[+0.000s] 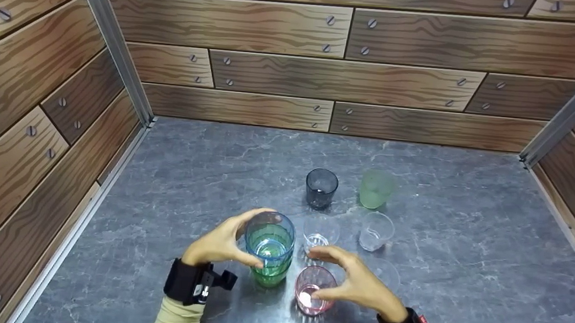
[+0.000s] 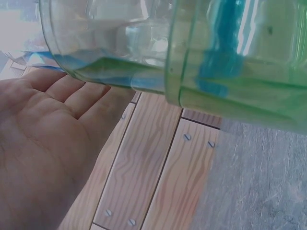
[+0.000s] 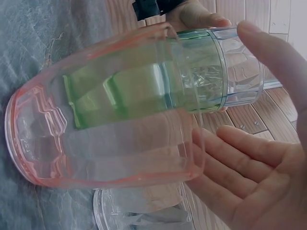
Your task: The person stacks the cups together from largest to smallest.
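Left hand: from my remote station I see its fingers curled round the blue transparent plastic tumbler, thumb near the front of the rim.
Blue tumbler: nested inside a green transparent plastic tumbler that stands upright on the grey marbled stone-look surface.
Right hand: fingers spread and slightly bent about the pink transparent plastic tumbler; in the right wrist view the palm is apart from the pink wall, so I cannot tell whether any fingertip touches it.
Pink tumbler: upright on the surface, just right of the green and blue stack.
Other items: clear plastic tumbler just behind the right hand; second clear tumbler; dark smoky tumbler; frosted pale green tumbler.
Surround: wood-print panels.
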A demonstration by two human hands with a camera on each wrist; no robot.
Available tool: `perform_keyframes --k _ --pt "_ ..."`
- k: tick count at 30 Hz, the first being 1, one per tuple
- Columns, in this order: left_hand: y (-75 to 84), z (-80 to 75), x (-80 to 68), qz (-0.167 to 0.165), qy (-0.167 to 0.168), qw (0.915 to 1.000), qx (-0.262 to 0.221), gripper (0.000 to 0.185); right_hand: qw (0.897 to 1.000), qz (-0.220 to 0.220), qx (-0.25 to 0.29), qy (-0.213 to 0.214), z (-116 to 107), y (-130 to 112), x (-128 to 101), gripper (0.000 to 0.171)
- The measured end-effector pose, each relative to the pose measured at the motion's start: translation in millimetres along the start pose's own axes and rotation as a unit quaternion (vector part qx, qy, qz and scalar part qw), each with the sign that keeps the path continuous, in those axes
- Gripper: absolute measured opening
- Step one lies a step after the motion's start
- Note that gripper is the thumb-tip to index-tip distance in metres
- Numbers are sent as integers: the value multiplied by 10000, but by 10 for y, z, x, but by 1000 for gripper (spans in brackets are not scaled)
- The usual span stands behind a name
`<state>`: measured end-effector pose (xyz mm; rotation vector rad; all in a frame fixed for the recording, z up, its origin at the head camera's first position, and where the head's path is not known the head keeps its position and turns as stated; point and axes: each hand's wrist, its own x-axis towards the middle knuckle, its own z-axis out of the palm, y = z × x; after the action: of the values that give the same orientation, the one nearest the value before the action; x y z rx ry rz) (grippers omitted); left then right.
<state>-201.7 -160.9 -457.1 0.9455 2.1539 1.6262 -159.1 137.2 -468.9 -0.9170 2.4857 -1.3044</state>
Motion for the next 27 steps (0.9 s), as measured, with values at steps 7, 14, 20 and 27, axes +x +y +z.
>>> perform_keyframes --k 7,14,20,27 --pt "16 1 -4 -62 8 10000 60 93 9996 61 -181 -210 -3 30 -12 79" --pt "19 1 -4 -114 21 9999 48 93 9981 105 -51 -602 -34 75 -20 82" --pt "19 13 4 -127 5 9999 18 92 9963 -46 -93 -858 -60 114 -24 86" --pt "54 11 -13 -139 24 9999 -96 92 9940 24 -229 -1070 -58 140 -27 88"
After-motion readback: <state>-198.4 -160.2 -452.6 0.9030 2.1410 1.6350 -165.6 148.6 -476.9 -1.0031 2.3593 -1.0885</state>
